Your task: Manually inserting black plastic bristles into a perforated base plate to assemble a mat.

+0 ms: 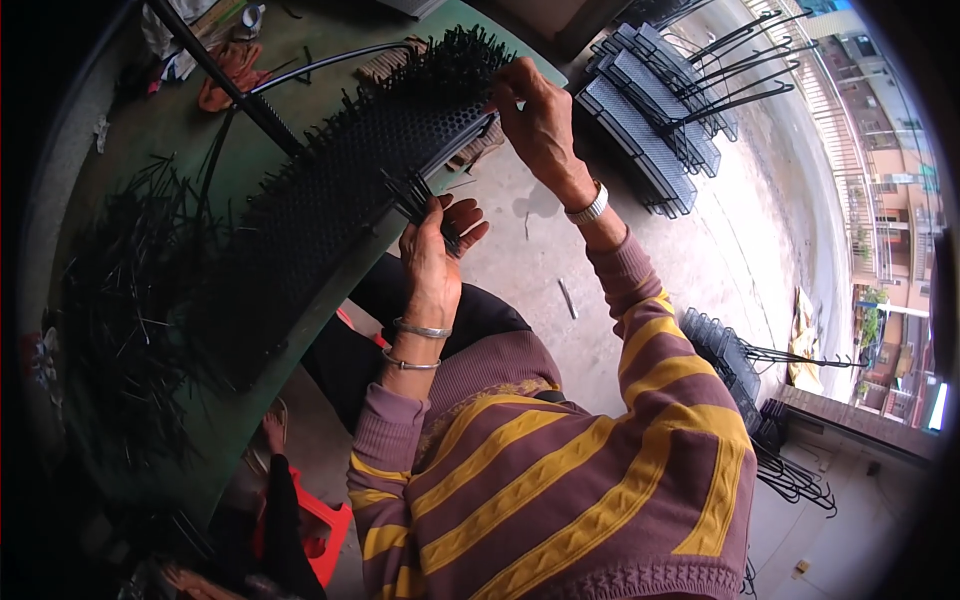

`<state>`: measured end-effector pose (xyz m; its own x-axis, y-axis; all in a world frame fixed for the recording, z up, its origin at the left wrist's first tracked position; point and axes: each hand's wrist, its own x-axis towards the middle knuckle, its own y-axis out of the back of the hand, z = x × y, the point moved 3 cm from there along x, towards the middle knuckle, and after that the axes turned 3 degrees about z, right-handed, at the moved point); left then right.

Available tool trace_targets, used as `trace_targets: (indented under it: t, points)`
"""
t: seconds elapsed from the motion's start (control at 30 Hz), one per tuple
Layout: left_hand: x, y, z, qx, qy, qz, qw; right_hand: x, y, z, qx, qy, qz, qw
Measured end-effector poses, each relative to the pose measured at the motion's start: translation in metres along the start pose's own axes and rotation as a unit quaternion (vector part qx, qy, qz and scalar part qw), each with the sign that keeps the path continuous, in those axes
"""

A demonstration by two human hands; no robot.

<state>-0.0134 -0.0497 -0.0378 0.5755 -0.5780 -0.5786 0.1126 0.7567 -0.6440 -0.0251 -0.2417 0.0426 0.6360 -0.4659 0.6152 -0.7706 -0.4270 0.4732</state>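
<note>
A long black perforated panel lies along the edge of the green table, with many short black pieces standing up from its far end like bristles. My left hand is below the panel's near edge. Between its thumb and fingers is a small bunch of thin black strips, tips toward the panel. At the far right end of the panel, my right hand has thumb and fingertips pinched together beside the bristly pieces. Whatever those fingertips hold is too small to make out.
Loose black strips are heaped on the table's left. A dark rod slants across the far side. Stacked black mesh racks with hooks stand on the floor to the right, more racks nearer. At lower left are a red stool and another person's foot.
</note>
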Motion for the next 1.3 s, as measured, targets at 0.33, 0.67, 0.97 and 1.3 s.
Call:
trace_targets:
  t: [0.33,0.67,0.97,1.3]
  points:
    - [-0.006,-0.001,0.001,0.009,0.016,0.007,1.0,0.004,0.007,-0.008,0.013,-0.014,-0.024,1.0]
    - [-0.01,-0.005,0.007,0.042,0.006,0.033,0.999,0.015,-0.005,0.002,0.007,-0.016,-0.075,0.997]
    - [-0.003,0.002,0.002,0.011,-0.003,-0.011,1.0,0.035,-0.01,-0.005,-0.033,0.007,-0.146,0.989]
    - [-0.008,-0.005,0.005,0.021,-0.005,-0.008,1.0,0.043,-0.005,-0.015,-0.073,-0.002,-0.191,0.979]
